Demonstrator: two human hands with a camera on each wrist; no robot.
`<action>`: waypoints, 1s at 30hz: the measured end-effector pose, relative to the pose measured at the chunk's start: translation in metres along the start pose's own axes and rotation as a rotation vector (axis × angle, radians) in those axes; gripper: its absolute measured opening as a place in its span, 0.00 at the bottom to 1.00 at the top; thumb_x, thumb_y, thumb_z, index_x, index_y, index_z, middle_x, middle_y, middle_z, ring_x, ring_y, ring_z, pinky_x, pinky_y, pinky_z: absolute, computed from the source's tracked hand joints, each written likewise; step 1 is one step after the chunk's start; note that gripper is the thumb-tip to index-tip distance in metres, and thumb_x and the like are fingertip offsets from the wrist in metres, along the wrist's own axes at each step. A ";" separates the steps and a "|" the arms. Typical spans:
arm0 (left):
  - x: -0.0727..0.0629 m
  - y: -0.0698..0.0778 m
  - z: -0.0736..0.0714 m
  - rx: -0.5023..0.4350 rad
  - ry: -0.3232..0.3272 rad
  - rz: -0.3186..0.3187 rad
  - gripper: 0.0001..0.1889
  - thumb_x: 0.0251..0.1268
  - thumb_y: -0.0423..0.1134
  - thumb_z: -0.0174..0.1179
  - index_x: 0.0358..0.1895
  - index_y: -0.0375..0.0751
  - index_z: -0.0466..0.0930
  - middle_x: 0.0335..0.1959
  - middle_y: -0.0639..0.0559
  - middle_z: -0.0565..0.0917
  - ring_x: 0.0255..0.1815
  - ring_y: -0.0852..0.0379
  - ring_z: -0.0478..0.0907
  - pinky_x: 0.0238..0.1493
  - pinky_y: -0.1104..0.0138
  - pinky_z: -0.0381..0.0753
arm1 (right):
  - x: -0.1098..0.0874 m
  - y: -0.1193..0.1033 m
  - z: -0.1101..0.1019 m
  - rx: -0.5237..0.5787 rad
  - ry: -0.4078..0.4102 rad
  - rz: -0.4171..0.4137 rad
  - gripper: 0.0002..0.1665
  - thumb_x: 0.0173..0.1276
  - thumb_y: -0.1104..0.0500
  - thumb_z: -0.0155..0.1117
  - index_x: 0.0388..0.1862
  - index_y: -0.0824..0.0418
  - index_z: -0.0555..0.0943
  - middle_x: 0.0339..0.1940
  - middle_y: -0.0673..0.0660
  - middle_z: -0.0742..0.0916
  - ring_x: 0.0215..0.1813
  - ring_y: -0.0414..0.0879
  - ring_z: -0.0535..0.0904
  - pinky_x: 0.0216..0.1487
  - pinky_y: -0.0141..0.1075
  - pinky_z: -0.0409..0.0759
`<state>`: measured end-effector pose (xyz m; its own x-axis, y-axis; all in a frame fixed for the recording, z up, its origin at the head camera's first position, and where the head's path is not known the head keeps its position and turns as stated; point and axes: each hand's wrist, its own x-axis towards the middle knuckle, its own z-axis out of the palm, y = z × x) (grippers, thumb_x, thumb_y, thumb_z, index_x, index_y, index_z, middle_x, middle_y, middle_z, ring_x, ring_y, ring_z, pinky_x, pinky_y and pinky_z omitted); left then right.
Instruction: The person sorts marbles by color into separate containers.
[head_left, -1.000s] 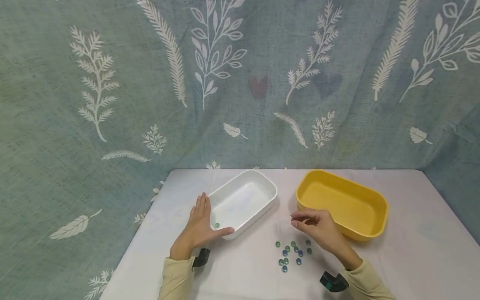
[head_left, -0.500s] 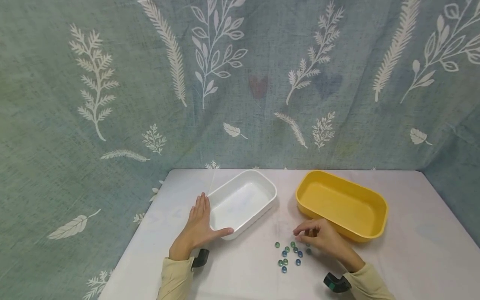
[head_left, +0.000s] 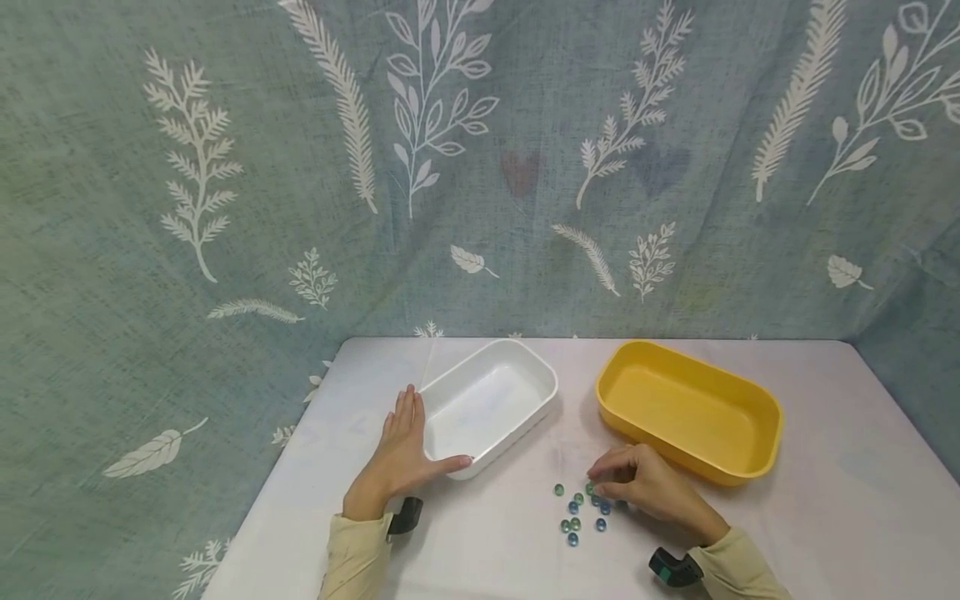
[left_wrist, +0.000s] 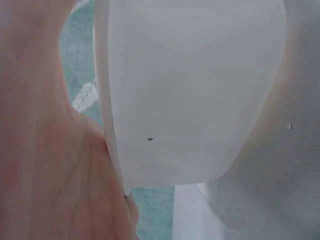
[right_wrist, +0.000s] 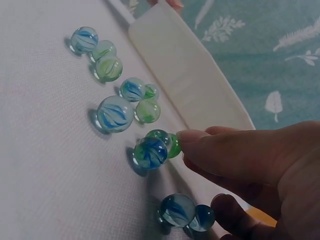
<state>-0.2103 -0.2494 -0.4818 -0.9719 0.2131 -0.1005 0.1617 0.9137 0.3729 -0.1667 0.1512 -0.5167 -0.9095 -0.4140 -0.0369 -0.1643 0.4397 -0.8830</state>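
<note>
My left hand [head_left: 397,454] rests against the near left corner of a white tray [head_left: 517,427], its fingers straight along the side and its thumb across the near rim. In the left wrist view the palm lies beside the tray's outer wall [left_wrist: 195,90]. My right hand [head_left: 652,487] reaches down with thumb and index finger parted at a green glass marble [right_wrist: 174,146]. A fingertip touches or overlaps that marble; I cannot see a pinch. Several blue and green marbles lie around it, among them a blue one [right_wrist: 115,114] and a dark blue-green one [right_wrist: 150,153].
A yellow tray [head_left: 720,473] stands just behind my right hand, at the right of the white-covered table [head_left: 832,517]. A patterned cloth [head_left: 480,275] hangs behind the table. Loose marbles, including a blue one [head_left: 573,540], lie in front of the trays.
My right hand has come down from beside the yellow tray to the marbles. The green marble seen inside the white tray is out of sight now. The left hand has stayed put.
</note>
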 end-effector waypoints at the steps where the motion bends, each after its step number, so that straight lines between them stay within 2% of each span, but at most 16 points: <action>1: 0.000 0.000 0.000 0.000 0.000 -0.001 0.76 0.49 0.79 0.64 0.82 0.27 0.32 0.86 0.38 0.27 0.88 0.38 0.25 0.86 0.41 0.37 | 0.000 0.001 0.000 -0.005 -0.004 -0.003 0.11 0.62 0.58 0.78 0.45 0.54 0.92 0.44 0.49 0.91 0.42 0.38 0.78 0.42 0.27 0.77; 9: 0.001 0.000 0.001 0.011 0.010 0.006 0.76 0.49 0.80 0.64 0.82 0.28 0.31 0.86 0.36 0.29 0.88 0.37 0.28 0.86 0.40 0.39 | 0.002 0.004 0.001 -0.011 -0.022 -0.010 0.11 0.63 0.59 0.77 0.45 0.53 0.92 0.44 0.48 0.91 0.47 0.37 0.82 0.49 0.27 0.81; 16: 0.001 -0.001 0.001 0.004 -0.010 -0.001 0.77 0.49 0.80 0.63 0.82 0.31 0.27 0.86 0.40 0.24 0.88 0.40 0.24 0.86 0.41 0.37 | 0.002 0.003 0.002 -0.045 -0.026 -0.027 0.11 0.63 0.59 0.77 0.45 0.51 0.92 0.44 0.45 0.91 0.48 0.36 0.82 0.52 0.26 0.81; 23: 0.002 -0.001 0.001 0.003 -0.002 -0.005 0.77 0.48 0.80 0.64 0.82 0.31 0.27 0.86 0.40 0.24 0.88 0.38 0.25 0.86 0.40 0.37 | 0.003 0.003 0.003 -0.061 -0.015 -0.055 0.12 0.61 0.60 0.78 0.44 0.51 0.92 0.42 0.45 0.92 0.47 0.35 0.81 0.51 0.27 0.80; 30: 0.001 0.000 0.000 -0.002 -0.008 -0.010 0.76 0.49 0.80 0.64 0.83 0.30 0.28 0.86 0.40 0.24 0.88 0.39 0.24 0.86 0.40 0.37 | 0.004 0.004 0.007 -0.082 0.000 -0.037 0.11 0.60 0.61 0.78 0.41 0.48 0.92 0.40 0.41 0.91 0.46 0.34 0.81 0.50 0.27 0.80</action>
<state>-0.2111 -0.2491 -0.4821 -0.9720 0.2069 -0.1115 0.1518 0.9149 0.3741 -0.1680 0.1457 -0.5235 -0.9025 -0.4308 -0.0053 -0.2279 0.4877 -0.8427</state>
